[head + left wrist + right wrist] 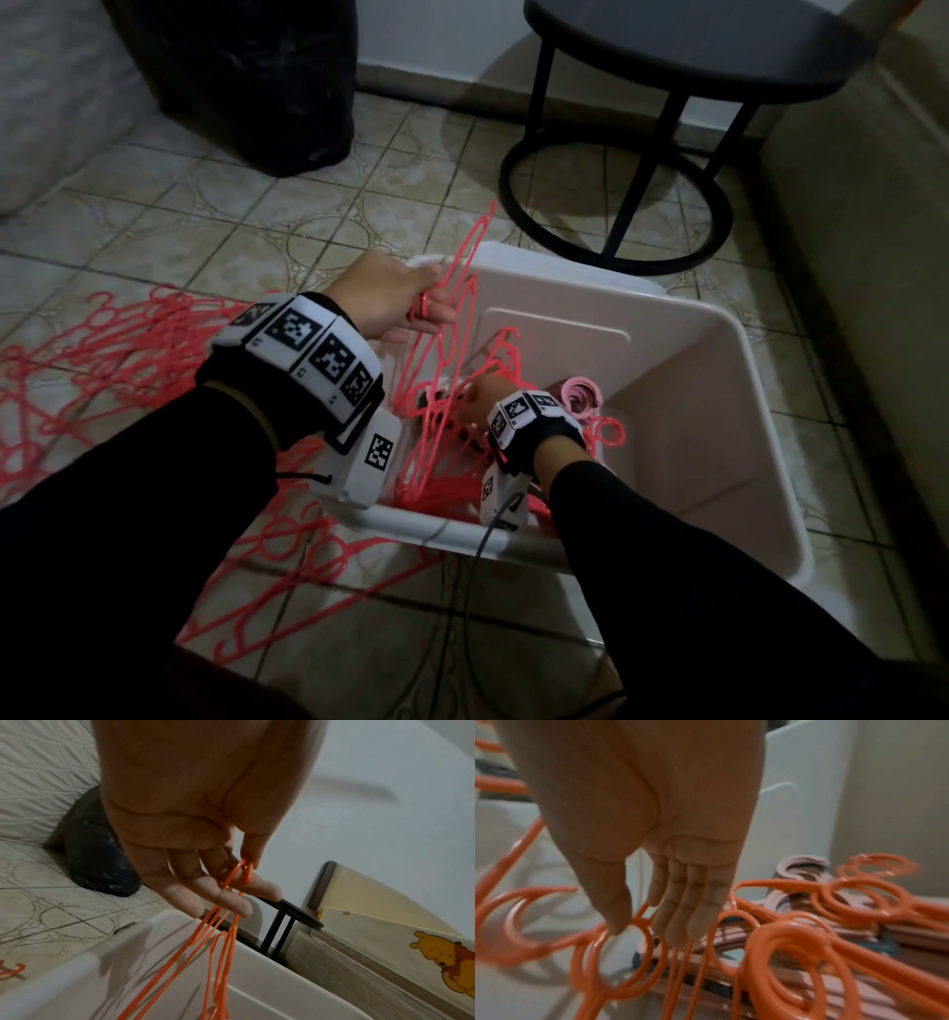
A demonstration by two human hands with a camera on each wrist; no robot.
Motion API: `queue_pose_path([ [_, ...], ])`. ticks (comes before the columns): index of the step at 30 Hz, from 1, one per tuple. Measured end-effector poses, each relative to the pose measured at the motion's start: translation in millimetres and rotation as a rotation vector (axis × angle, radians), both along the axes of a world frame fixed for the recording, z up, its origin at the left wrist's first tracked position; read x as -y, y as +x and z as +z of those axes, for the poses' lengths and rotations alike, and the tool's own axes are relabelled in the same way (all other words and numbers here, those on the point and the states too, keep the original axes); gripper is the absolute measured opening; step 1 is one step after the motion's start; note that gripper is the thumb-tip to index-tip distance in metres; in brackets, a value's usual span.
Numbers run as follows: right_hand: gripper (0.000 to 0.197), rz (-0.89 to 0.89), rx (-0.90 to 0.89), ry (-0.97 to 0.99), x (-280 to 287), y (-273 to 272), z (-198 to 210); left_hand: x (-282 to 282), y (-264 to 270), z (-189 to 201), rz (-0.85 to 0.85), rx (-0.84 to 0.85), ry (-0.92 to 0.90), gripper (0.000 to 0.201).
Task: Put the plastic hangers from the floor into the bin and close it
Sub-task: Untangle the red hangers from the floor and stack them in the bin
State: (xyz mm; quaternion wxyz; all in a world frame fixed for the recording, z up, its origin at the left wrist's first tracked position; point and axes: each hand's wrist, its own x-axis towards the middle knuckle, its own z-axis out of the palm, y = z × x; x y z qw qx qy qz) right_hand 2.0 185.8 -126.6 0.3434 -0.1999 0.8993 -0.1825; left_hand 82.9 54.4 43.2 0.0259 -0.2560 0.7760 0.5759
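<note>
A white plastic bin (719, 329) stands open on the tiled floor. My left hand (405, 300) is at the bin's far left rim and holds a few thin orange-pink hangers (452, 288) by their hooks. They hang down into the bin. In the left wrist view the hooks (243, 871) loop over the fingers (231, 902) above the bin rim (154, 933). My right hand (475, 395) is low inside the bin, fingers (693, 902) straight, touching the hangers lying there (795, 943). Several more hangers (102, 360) lie tangled on the floor left of the bin.
Pale pink thicker hangers (583, 393) lie at the bin's bottom. A black round stool (667, 56) stands just behind the bin. A black rubbish bag (257, 77) leans at the back left beside a quilted mattress (41, 103). A beige bed side (847, 257) runs along the right.
</note>
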Motion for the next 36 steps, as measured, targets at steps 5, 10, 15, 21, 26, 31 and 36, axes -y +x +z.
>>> queue_pose_path([
  [5, 0.045, 0.171, -0.198, 0.003, 30.2, 8.3, -5.8, 7.8, 0.9, -4.0, 0.024, -0.028, -0.015, 0.036],
  [10, 0.070, 0.341, -0.280, 0.029, 28.8, 27.7, 17.3, 12.1, -0.5, -6.8, 0.038, -0.022, -0.037, 0.036],
  [15, 0.030, 0.209, -0.236, -0.053, 39.1, 26.0, 25.1, 13.5, -2.1, -1.3, 0.054, -0.013, -0.055, 0.034],
  [21, 0.036, 0.124, -0.213, -0.042, -2.9, 7.3, 69.4, 15.6, -2.3, 10.7, 0.108, -0.047, -0.014, 0.031],
  [26, 0.017, -0.124, -0.046, -0.208, -37.8, -7.8, 101.8, 7.0, -0.6, 13.6, 0.101, -0.052, -0.037, 0.031],
  [31, 0.031, -0.250, 0.138, -0.397, -51.0, -10.9, 124.7, -9.0, -2.1, 10.6, 0.048, -0.036, -0.027, 0.032],
  [36, 0.029, -0.101, 0.174, -0.450, -39.6, 5.6, 156.5, -37.5, -4.3, 8.7, -0.057, 0.043, 0.047, 0.028],
])
